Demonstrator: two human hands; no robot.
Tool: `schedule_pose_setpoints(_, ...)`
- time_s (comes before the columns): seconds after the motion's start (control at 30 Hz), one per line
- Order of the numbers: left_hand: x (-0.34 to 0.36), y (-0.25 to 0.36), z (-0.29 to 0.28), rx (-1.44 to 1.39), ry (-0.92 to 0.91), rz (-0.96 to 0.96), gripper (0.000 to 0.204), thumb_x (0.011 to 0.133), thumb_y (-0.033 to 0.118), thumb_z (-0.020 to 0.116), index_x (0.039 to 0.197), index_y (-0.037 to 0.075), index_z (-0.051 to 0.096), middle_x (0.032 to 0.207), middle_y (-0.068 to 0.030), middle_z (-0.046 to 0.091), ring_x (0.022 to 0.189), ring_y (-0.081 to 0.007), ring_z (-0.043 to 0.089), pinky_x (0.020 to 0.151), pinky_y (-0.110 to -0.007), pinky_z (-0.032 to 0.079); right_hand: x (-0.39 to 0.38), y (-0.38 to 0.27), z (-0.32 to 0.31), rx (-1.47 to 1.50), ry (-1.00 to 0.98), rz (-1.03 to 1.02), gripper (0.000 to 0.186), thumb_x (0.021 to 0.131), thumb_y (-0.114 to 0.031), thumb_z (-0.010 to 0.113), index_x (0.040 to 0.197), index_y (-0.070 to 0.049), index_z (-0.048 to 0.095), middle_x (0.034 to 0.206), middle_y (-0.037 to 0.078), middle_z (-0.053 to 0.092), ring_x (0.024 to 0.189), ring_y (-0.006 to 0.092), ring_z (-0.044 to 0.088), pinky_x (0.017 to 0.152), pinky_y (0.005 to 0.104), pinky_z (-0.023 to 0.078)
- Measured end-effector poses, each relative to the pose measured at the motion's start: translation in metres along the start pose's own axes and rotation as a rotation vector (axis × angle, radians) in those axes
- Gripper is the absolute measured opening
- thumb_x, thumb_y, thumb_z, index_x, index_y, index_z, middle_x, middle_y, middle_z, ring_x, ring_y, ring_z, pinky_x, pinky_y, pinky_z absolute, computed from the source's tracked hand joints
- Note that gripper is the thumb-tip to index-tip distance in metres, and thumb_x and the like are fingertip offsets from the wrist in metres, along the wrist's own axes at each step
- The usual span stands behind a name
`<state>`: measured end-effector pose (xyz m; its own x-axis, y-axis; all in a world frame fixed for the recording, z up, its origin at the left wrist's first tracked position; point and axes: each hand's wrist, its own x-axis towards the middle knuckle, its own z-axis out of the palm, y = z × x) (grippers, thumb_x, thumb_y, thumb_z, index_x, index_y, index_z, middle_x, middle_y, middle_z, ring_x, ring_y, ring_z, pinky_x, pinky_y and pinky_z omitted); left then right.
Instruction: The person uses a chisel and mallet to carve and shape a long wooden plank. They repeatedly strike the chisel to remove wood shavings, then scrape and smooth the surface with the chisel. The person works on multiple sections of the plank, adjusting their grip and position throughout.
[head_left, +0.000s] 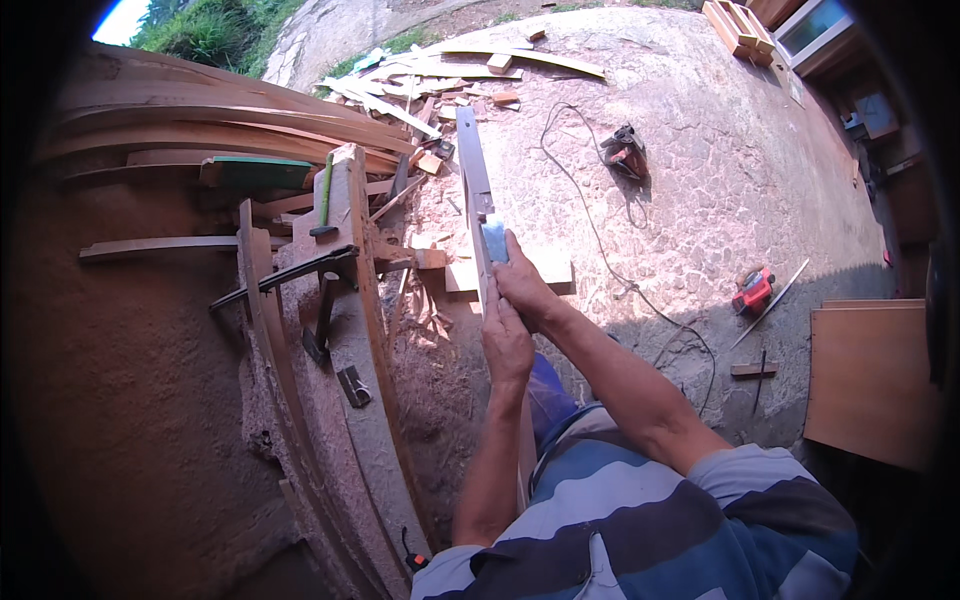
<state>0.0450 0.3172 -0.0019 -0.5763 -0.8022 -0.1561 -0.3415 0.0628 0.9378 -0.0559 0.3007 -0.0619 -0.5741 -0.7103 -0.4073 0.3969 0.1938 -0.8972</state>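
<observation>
A long, narrow wooden piece (473,160) points away from me in the middle of the view. My right hand (523,284) is closed on a pale blue block (494,238) that lies against the piece's side. Just below it, my left hand (506,342) grips the same wooden piece, its fingers wrapped along it. To the left stands a rough workbench (365,450), bearing a green-handled tool (326,195), a dark hammer (320,327) and a small dark block (354,385).
Stacked planks (190,125) fill the upper left, scrap wood (420,75) behind. On the sunlit ground lie a black power tool (625,152) with a cord, a red tool (752,292) and a light board (550,270). Wooden panels (865,375) are at right, a tape measure (417,560) at the bench's near end.
</observation>
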Motion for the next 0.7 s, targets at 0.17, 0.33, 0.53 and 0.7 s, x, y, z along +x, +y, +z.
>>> schedule_pose_setpoints(0.17,0.015,0.004,0.003,-0.036,0.023,0.05,0.052,0.111,0.024,0.036,0.152,-0.007,0.04,0.146,-0.0285,0.054,0.137,-0.037,0.053,0.111,-0.04,0.044,0.011,-0.004,-0.005,-0.067,0.004,0.049,0.075,0.103,-0.012,0.046,0.165,-0.003,0.003,0.112,0.018,0.062,0.086,0.0169,0.059,0.077,0.0301,0.053)
schedule_pose_setpoints(0.33,0.022,0.014,0.0,-0.024,-0.038,-0.047,0.054,0.111,0.027,0.036,0.152,-0.009,0.038,0.149,-0.028,0.051,0.136,-0.0373,0.053,0.11,-0.04,0.046,0.013,-0.031,-0.005,0.087,-0.031,-0.051,0.078,0.1,-0.015,0.046,0.164,-0.001,0.005,0.143,0.028,0.049,0.124,0.0301,0.053,0.105,0.0355,0.043)
schedule_pose_setpoints(0.53,0.021,0.019,0.005,-0.016,-0.005,-0.072,0.055,0.111,0.027,0.036,0.154,-0.008,0.036,0.15,-0.0287,0.05,0.138,-0.0373,0.051,0.111,-0.039,0.044,0.009,-0.026,-0.007,-0.006,-0.031,0.095,0.08,0.098,-0.016,0.049,0.164,-0.002,0.007,0.143,0.03,0.053,0.121,0.0328,0.06,0.103,0.037,0.048)
schedule_pose_setpoints(0.7,0.044,0.014,0.0,-0.019,-0.011,0.088,0.054,0.112,0.028,0.037,0.154,-0.006,0.037,0.131,-0.0229,0.063,0.121,-0.0297,0.063,0.098,-0.035,0.051,0.031,-0.046,-0.017,0.224,-0.113,0.157,0.075,0.103,-0.019,0.05,0.165,-0.007,0.009,0.095,0.007,0.061,0.068,0.0113,0.057,0.058,0.0256,0.052)
